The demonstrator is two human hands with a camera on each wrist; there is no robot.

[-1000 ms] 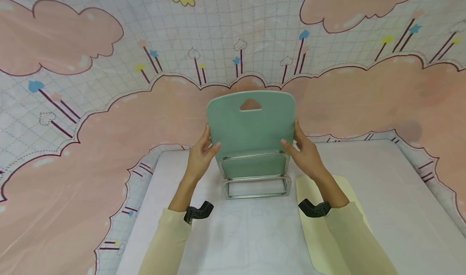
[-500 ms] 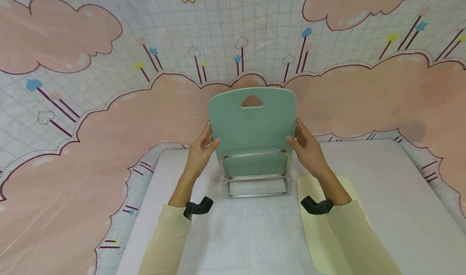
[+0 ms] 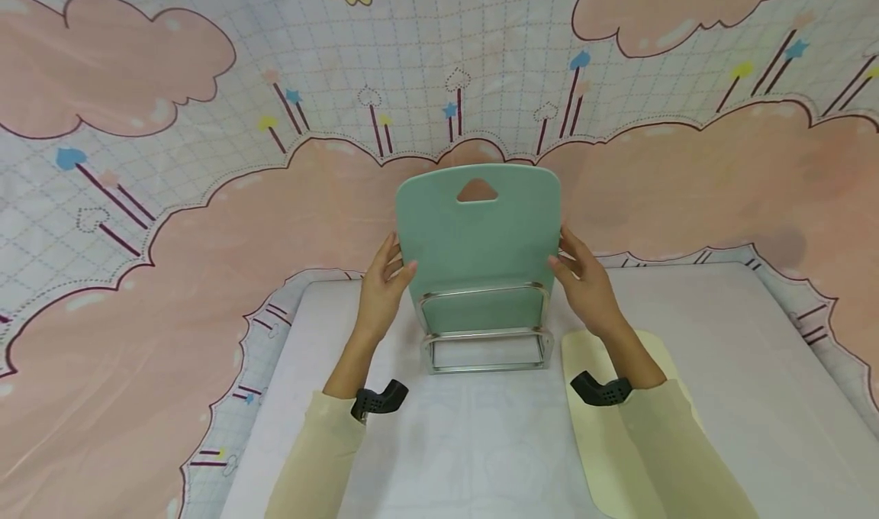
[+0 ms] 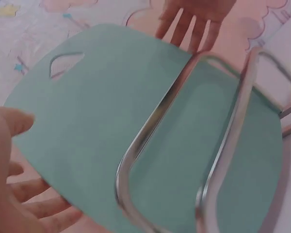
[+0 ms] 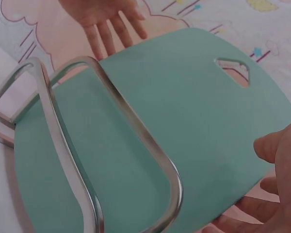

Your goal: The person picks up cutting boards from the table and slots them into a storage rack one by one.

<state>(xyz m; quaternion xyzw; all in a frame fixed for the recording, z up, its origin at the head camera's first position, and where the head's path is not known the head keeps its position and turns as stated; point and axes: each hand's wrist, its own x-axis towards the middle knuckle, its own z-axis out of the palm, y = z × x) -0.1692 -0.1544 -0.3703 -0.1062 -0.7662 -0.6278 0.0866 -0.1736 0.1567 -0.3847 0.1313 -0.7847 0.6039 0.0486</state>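
A green cutting board (image 3: 479,236) with a handle hole near its top stands upright, leaning slightly back, in a silver metal rack (image 3: 487,367). At the board's left edge is my left hand (image 3: 379,294), fingers relaxed and thumb raised off the face. Opposite it, my right hand (image 3: 589,294) has its thumb clear of the board and its fingers extended beside the right edge. Both wrist views show the board (image 4: 102,126) behind the rack's curved bars (image 5: 136,121). Whether any fingertip still touches the edge is hard to tell.
A pale yellow board (image 3: 599,450) lies flat on the white table (image 3: 453,443), partly under my right forearm. Behind the table hangs a patterned cloth (image 3: 226,275) with pink clouds. Each wrist wears a black camera mount (image 3: 379,398).
Both thumbs have come away from the board's face, and my right hand has shifted outward to the right. The green board stays standing in the rack.
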